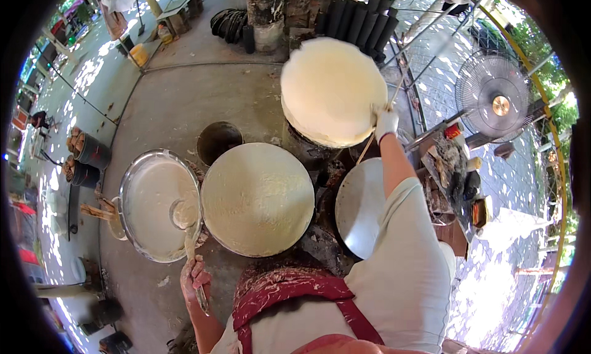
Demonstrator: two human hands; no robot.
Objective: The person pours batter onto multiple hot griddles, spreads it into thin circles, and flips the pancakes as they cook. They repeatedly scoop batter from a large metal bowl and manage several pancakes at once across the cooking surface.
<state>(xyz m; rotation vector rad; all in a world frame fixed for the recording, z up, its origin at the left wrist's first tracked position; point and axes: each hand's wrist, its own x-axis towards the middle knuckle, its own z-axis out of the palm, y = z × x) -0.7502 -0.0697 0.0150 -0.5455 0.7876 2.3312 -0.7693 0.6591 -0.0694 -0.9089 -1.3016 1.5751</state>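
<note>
My left hand (196, 276) is closed round the handle of a ladle (191, 243). The ladle's bowl rests in pale batter inside a wide metal basin (126, 221). Right of the basin lies a round griddle (257, 200) coated with a thin, pale layer. Farther off, my white-gloved right hand (386, 121) grips a long thin stick (365, 152) at the right edge of a large round cream sheet (332, 90). That sheet sits above a dark drum-like base (306, 146), and its rim looks slightly blurred. My right fingers are partly hidden by the glove.
A bare metal round plate (360, 206) lies under my right arm. A dark round pot (218, 141) stands behind the basin. At right are a large fan (494, 96) and a cluttered bench (444, 175). Black tubes (357, 23) stand at the back.
</note>
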